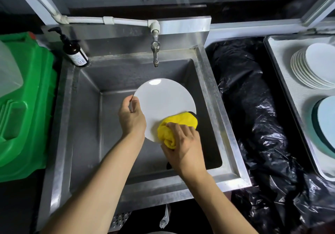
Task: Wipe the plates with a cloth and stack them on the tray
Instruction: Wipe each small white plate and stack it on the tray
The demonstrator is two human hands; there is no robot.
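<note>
One white plate [165, 105] is held tilted over the basin of a steel sink [87, 106], its face turned toward the camera. The left hand [131, 117] grips the plate's rim at about 9 o'clock, with the thumb on the near face. The right hand [183, 143] is closed round a bunched yellow cloth [172, 126] and presses it against the plate's face at about 5 o'clock, where the cloth overlaps the rim. At 12 o'clock from the plate, a metal tap [155, 52] hangs over the basin from a white pipe [126, 21]. At 10 o'clock, a dark pump bottle [74, 50] stands on the sink's back corner. At 9 o'clock, just beside the sink, lies a green plastic container [27, 106]. At 3 o'clock, a crumpled black plastic bag [253, 106] lies between the sink and a metal tray [282, 81]. The tray carries a stack of white plates [311, 67] and, nearer the camera, a pale blue plate [326, 121] cut off by the frame edge.
</note>
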